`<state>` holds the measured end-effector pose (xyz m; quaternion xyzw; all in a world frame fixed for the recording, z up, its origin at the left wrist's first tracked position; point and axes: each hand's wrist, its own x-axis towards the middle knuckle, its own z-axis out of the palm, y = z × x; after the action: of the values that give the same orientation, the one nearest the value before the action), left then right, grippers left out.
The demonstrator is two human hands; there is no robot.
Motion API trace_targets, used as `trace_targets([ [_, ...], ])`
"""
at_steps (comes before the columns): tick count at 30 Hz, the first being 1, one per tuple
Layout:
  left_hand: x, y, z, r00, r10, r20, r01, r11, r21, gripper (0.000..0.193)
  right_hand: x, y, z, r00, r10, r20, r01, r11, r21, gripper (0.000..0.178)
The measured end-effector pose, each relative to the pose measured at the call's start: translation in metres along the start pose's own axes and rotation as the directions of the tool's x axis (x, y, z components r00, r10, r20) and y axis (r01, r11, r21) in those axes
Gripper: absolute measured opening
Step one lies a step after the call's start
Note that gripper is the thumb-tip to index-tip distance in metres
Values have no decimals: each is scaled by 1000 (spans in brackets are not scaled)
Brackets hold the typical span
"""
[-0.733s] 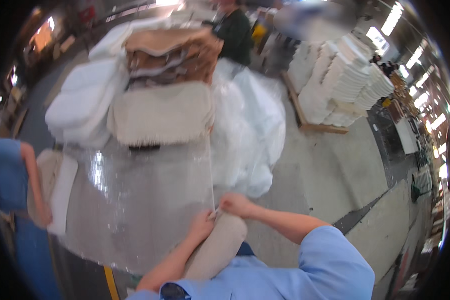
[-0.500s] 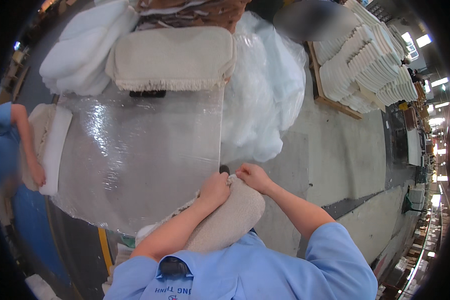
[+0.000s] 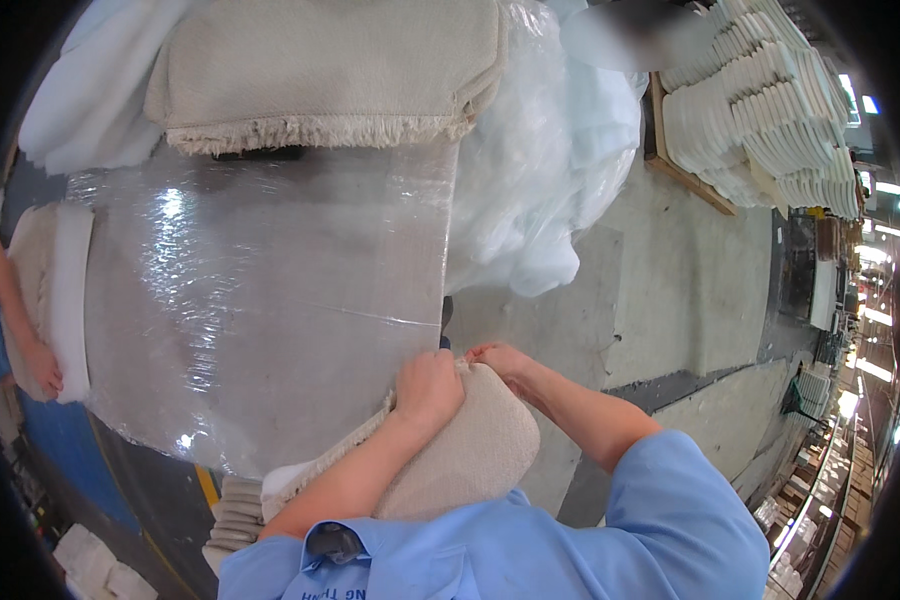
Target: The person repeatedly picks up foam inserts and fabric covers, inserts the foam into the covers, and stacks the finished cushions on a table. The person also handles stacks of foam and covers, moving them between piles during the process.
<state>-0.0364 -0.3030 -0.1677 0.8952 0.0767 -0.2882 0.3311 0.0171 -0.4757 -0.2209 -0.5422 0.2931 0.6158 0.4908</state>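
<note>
A beige woven cushion cover (image 3: pixel 475 435) leans against my body at the front edge of the plastic-wrapped table (image 3: pixel 300 300). My left hand (image 3: pixel 432 388) is closed on the cover's upper edge. Close beside it, my right hand (image 3: pixel 500 362) pinches the same edge near the corner; its fingertips are small and partly hidden. A frayed edge runs along the cover's left side, with white padding (image 3: pixel 282 480) showing at its lower end. My left forearm hides part of the cover.
Folded beige covers (image 3: pixel 320 75) with fringed edges lie at the table's far side, white padding (image 3: pixel 95 95) to their left. Bagged white filling (image 3: pixel 535 170) bulges at the right. A co-worker's hand (image 3: pixel 40 368) holds another cover at the left. White pads (image 3: pixel 760 120) are stacked on a pallet.
The view has shifted, so the far covers look larger and higher in the picture. Both my hands stay on the cover's edge. The co-worker appears farther out at the left.
</note>
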Motion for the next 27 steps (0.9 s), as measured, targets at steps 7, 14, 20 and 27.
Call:
trace_targets([
  [7, 9, 21, -14, 991, 135, 2, -134, 983, -122, 19, -13, 0, -13, 993, -118, 31, 106, 959, 261, 19],
  [14, 35, 35, 6, 981, 180, 71, -172, 980, -102, 23, -9, 19, -52, 988, -150, 29, 131, 930, 343, 17],
  [20, 56, 25, 11, 964, 78, 254, -60, 995, -80, 22, -2, 11, -41, 992, 114, 55, -126, 925, 357, 19],
  [27, 53, 35, -4, 965, 51, 257, -9, 987, -161, 19, -5, 11, -33, 960, 229, 159, -278, 830, 484, 22],
])
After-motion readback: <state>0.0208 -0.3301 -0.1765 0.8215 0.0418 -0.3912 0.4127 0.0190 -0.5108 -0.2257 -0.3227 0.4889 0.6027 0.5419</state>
